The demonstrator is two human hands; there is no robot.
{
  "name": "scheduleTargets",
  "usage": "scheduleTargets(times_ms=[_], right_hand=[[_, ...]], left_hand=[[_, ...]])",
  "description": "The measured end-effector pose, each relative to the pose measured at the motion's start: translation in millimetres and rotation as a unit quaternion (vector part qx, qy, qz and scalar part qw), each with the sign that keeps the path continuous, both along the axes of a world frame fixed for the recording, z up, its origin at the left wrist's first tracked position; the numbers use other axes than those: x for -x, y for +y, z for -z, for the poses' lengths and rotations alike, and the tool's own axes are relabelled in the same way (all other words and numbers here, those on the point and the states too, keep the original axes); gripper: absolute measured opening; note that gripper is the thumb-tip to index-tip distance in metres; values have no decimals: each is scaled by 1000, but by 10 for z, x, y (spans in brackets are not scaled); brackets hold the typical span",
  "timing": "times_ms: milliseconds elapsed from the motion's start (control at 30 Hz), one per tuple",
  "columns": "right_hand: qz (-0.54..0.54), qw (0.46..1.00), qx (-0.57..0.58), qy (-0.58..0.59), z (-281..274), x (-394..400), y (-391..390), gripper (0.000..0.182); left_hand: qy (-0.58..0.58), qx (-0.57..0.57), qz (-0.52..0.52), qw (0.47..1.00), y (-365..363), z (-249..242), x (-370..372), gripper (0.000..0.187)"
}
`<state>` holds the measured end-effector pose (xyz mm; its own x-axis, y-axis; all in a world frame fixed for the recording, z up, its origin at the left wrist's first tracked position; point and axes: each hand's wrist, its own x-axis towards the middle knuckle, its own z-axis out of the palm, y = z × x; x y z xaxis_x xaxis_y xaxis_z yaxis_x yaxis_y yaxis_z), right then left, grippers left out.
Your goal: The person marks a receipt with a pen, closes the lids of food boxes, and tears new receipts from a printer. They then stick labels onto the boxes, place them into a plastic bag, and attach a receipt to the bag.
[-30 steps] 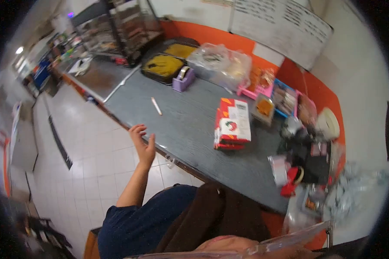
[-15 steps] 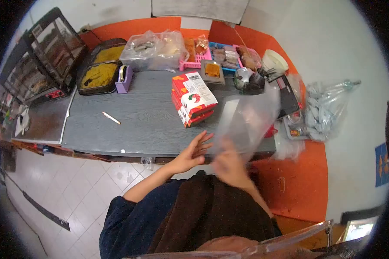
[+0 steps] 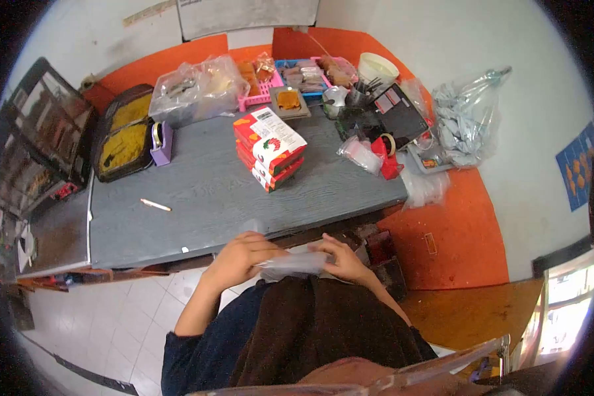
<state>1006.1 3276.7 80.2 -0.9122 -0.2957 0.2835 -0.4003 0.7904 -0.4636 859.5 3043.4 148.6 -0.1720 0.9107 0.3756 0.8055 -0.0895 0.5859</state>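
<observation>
A translucent plastic bag (image 3: 294,265) is stretched between my two hands, close to my body at the table's front edge. My left hand (image 3: 243,259) is closed on the bag's left side, and my right hand (image 3: 342,259) grips its right side. Beyond them, on the grey table (image 3: 204,188), stands a stack of red and white boxes (image 3: 270,146) with a printed label on top. A white pen (image 3: 156,204) lies to the left of the stack.
A purple tape dispenser (image 3: 162,144) stands beside a black tray of yellow food (image 3: 122,145). Plastic-covered bin (image 3: 195,96), pink basket (image 3: 261,92) and blue basket (image 3: 302,76) line the back. A red tape dispenser (image 3: 388,164) sits at right.
The bag has come down from the right to the front of my body. My left hand has closed on it, and both hands now hold it. The camera view has shifted.
</observation>
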Motion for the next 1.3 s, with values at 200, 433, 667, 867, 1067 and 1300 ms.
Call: scheduleTargets(times_ms=[200,433,667,867,1067,1300], right_hand=[[-8,891,201,-408,-22,-130,190,31],[-222,592,697,-338,-38,-112,346,40],[-29,737,602,-304,48,-53,321,40],[251,774,486,-319,515,356,606,25],[56,809,548,-204,208,877,243,16],[108,781,526,-319,507,1016,256,32]], left_hand=[[-83,-36,-254,963,-482,278,106,30],[-349,-153,-481,789,-486,1031,206,28],[-365,-191,-519,748,-461,1240,357,26],[110,-131,-561,810,-90,911,392,39],[-397,49,-278,873,839,466,44,21],[-377,6,-251,892,1110,365,24,13]])
